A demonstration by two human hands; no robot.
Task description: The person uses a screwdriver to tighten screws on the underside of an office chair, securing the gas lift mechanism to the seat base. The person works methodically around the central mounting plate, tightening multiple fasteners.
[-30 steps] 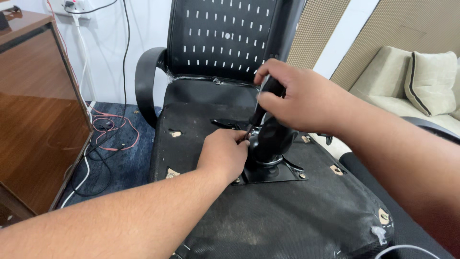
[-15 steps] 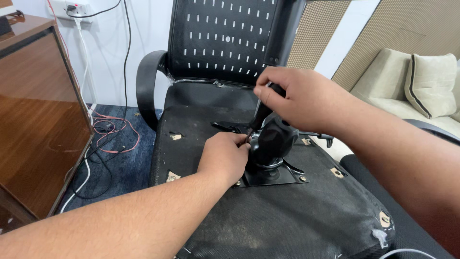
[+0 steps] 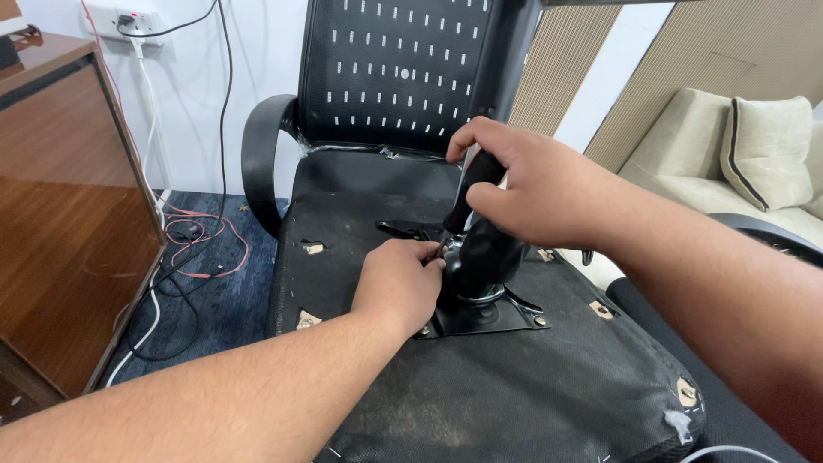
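Both hands are gathered at the black tilt mechanism (image 3: 480,257) bolted to the upturned underside of an office chair seat (image 3: 514,394); the right hand (image 3: 531,193) is wrapped shut around a dark tool handle (image 3: 476,184) that stands nearly upright over the mechanism, while the left hand (image 3: 399,283) is curled against the mechanism's near side, its fingertips hidden, so whether anything is pinched there cannot be told; compared with half a second ago, the handle is stood slightly straighter and the right fist is set a little higher above the housing, while the left hand has hardly shifted, which suggests that turning or levering at the mechanism is under way rather than finished; the square mounting plate (image 3: 467,321) is seen lying flat on the seat, with a bolt head showing at its corner; open room is left on the seat toward the near edge and to the right; on the left the seat edge drops to blue carpet strewn with cables (image 3: 193,249), with a wooden cabinet (image 3: 69,231) close beyond; behind, the perforated chair back (image 3: 394,69) and an armrest (image 3: 261,163) bound the space.
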